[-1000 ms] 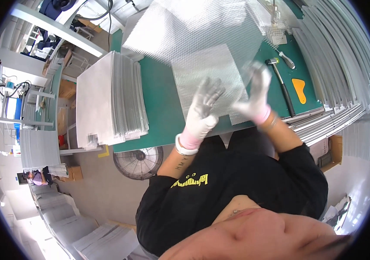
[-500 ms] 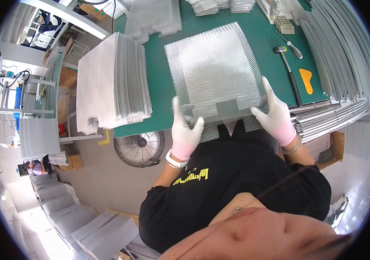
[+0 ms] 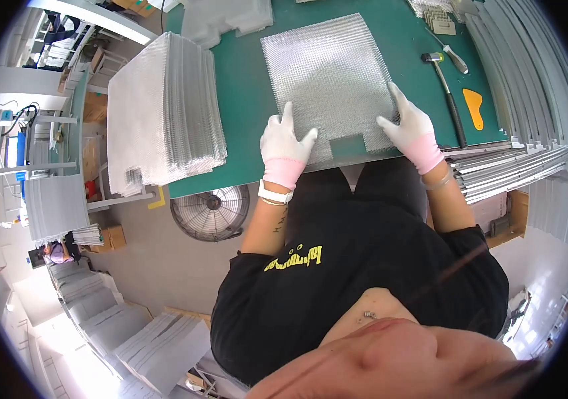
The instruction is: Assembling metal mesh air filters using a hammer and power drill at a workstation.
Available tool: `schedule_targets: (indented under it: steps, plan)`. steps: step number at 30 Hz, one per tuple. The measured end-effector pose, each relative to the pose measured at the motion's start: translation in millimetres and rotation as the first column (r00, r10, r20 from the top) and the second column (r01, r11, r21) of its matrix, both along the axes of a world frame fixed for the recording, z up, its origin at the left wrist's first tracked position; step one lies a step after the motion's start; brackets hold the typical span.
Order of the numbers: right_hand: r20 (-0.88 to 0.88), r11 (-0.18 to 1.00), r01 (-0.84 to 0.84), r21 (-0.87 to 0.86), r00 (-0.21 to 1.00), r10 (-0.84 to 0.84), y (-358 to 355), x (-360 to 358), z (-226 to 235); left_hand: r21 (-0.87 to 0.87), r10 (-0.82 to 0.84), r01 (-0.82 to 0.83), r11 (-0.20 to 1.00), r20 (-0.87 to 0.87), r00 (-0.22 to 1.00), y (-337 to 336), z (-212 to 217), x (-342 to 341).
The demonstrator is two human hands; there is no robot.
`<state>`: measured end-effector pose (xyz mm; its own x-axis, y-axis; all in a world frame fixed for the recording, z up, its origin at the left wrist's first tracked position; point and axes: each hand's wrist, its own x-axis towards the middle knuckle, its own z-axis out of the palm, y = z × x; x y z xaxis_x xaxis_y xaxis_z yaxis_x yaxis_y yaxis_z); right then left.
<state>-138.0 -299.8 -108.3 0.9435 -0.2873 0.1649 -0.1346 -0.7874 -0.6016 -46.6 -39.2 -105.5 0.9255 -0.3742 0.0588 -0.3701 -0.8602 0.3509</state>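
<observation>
A silvery metal mesh sheet (image 3: 329, 80) with a square notch in its near edge lies flat on the green work mat (image 3: 244, 100). My left hand (image 3: 285, 147), in a white glove with a pink cuff, rests flat on the sheet's near left corner, fingers spread. Gloved the same way, my right hand (image 3: 409, 130) presses flat on the near right corner. Neither hand grips anything.
A thick stack of mesh sheets (image 3: 164, 113) stands at the mat's left. A hammer (image 3: 449, 100), a screwdriver (image 3: 453, 56) and an orange scraper (image 3: 474, 108) lie to the right. Long metal strips (image 3: 516, 173) are piled at the right edge. A floor fan (image 3: 209, 211) sits below the table.
The mesh sheet has come down from being held up in both hands to lying flat on the mat. Both hands have moved to its near corners and flattened on it.
</observation>
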Motion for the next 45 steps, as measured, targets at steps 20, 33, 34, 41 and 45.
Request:
schedule_targets:
  steps: [20,33,34,41,45]
  plan:
    - [-0.212,0.987,-0.11,-0.118,0.974,0.083,-17.0,13.8,-7.6,0.003,0.077,-0.077,0.997,-0.105,0.992,-4.9,-15.3,10.7]
    - [-0.215,0.792,0.507,-0.341,0.778,-0.591,-262.8,173.1,-4.5,0.23,-0.25,0.262,0.937,-0.084,0.965,2.1,-5.2,-0.8]
    - [-0.257,0.832,0.497,-0.245,0.795,-0.55,-259.7,169.2,-0.2,0.17,-0.194,0.18,0.969,0.072,0.978,2.4,-4.1,-9.9]
    - [0.585,0.974,0.215,-0.07,0.8,-0.135,-106.5,78.5,41.0,-0.738,-0.567,0.095,0.668,-0.422,0.708,14.1,0.9,-75.7]
    - [0.546,0.946,-0.186,-0.266,0.78,0.306,27.4,-50.2,-10.0,-0.831,-0.803,-0.509,0.223,-0.453,0.387,-12.0,-24.6,-115.0]
